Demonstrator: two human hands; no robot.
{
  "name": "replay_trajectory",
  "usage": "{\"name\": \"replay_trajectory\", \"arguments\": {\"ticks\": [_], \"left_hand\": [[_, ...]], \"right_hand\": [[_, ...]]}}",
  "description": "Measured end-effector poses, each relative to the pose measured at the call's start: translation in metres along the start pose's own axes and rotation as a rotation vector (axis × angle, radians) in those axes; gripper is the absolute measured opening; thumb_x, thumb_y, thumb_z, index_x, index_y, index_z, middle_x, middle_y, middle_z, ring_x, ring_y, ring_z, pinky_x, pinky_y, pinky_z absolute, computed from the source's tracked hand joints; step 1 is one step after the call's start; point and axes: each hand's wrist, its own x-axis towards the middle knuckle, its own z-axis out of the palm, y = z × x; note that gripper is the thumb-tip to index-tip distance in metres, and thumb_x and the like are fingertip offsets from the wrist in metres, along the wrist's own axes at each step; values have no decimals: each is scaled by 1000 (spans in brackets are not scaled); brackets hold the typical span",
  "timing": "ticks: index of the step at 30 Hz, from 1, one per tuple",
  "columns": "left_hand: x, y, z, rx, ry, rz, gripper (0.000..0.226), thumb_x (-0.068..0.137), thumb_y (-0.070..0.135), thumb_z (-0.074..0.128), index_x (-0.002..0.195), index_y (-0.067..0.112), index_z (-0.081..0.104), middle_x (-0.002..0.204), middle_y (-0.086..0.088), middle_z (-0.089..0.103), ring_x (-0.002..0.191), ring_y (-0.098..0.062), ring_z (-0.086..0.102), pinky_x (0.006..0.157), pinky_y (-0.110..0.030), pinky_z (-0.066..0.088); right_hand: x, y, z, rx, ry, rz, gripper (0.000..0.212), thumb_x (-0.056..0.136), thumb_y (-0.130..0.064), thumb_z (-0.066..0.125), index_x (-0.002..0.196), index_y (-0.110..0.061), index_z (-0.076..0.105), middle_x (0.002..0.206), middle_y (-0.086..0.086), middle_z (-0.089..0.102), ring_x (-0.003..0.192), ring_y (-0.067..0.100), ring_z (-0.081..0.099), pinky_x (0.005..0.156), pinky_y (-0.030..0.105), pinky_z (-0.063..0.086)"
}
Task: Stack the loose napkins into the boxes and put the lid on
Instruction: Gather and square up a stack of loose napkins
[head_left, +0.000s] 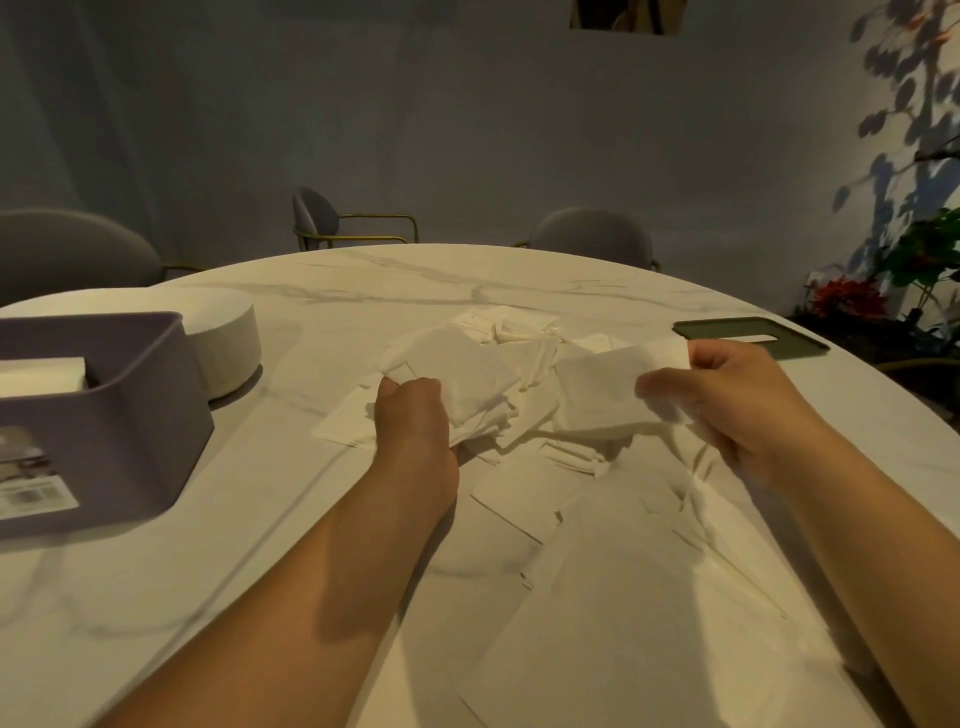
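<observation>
Loose white napkins (597, 519) lie scattered over the middle and near right of the round marble table (208, 597), some overlapping in a heap. The left hand (410, 415) is closed on a small stack of napkins (467, 374) at the middle of the heap, its long side running left-near to right-far. The right hand (727, 395) pinches a single napkin (602, 389) by its right end, lifted just above the pile and stretched leftward. At the left stands an open purple box (119, 415) with napkins (41, 374) already inside; a white label (36, 499) on its near wall carries print too blurred to read. Just behind it sits a round white container (228, 343), possibly another box. A dark green lid (748, 335) lies flat at the far right edge. Grey chairs (592, 234) stand beyond the table.
</observation>
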Motion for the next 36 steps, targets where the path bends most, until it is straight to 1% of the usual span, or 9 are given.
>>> {"name": "replay_trajectory", "arguments": {"ticks": [3,7,12,17,21,24,26,32,36], "left_hand": [[0,0,0,18,11,-3,40,92,1,41,124,22,52,107,-8,61,71,-27,61,53,-39,56],[-1,0,1,44,14,3,41,91,2,40,125,23,51,100,-5,60,70,-26,61,53,-41,56],[-9,0,5,55,5,-20,39,91,2,40,123,22,53,95,-5,61,65,-24,62,56,-40,56],[-26,-9,16,52,-39,-47,31,90,0,44,113,17,57,87,-5,60,72,-24,60,47,-30,53],[-44,-21,23,73,-138,-101,23,92,5,48,106,18,62,85,-4,65,76,-25,63,58,-33,56],[-54,-25,26,59,-243,-178,9,95,32,52,98,25,58,89,0,64,80,-27,64,68,-35,51],[-53,-26,26,22,-284,-201,21,92,49,51,97,29,57,96,-2,66,86,-28,65,72,-36,53],[-44,-22,21,-52,-342,-186,46,85,54,57,116,21,65,104,-11,72,95,-33,67,79,-44,55],[-40,-18,18,-86,-295,-138,40,90,28,57,126,12,58,115,-17,67,102,-36,66,82,-44,55]], "right_hand": [[0,1,2,-42,-8,5,14,74,0,71,87,-6,69,98,10,66,98,30,60,80,38,53],[3,4,4,-41,60,-68,10,88,-15,64,87,-24,63,97,1,63,93,26,60,78,41,56],[21,5,-13,384,294,46,32,95,-10,49,126,-17,48,122,6,55,100,27,59,54,27,52],[18,-1,-18,782,314,198,29,91,-11,61,119,-14,57,115,0,57,89,16,58,52,19,55],[4,-3,0,554,277,-127,29,87,-14,67,110,-26,55,100,-11,56,95,19,59,78,27,58],[-8,1,19,151,147,-537,23,86,-8,67,92,-31,66,92,-15,64,86,5,62,74,16,52],[-10,9,29,-78,-11,-763,33,84,1,66,90,-32,69,92,-12,69,87,1,63,73,11,51],[-11,10,35,-339,-148,-943,42,70,2,79,89,-34,68,94,-26,58,97,4,59,87,16,50],[-17,10,36,-395,-388,-823,17,76,-37,71,91,-43,71,110,-28,59,112,3,54,95,31,49]]}}
